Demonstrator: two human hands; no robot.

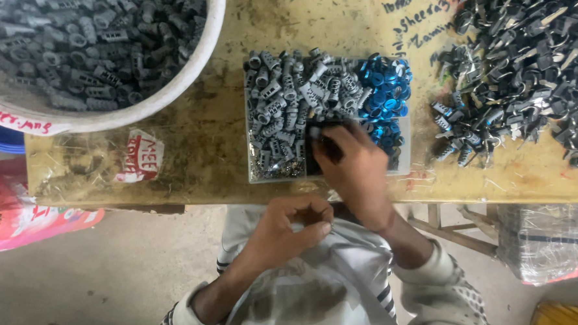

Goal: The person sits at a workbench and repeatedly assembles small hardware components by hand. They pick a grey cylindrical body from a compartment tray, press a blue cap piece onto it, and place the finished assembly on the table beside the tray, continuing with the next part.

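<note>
Head view: the right hand (356, 175) reaches into the clear tray (406, 162) at frame centre, fingers curled down and pinching among the grey plugs (281, 113); the piece it grips is hidden, so its long axis cannot be told. The left hand (286, 230), lower centre over the lap, has its fingertips pressed together on something too small to identify. Blue rings (384, 89) fill the tray's right part; plugs in the white tub (203, 55), upper left, lie every way.
</note>
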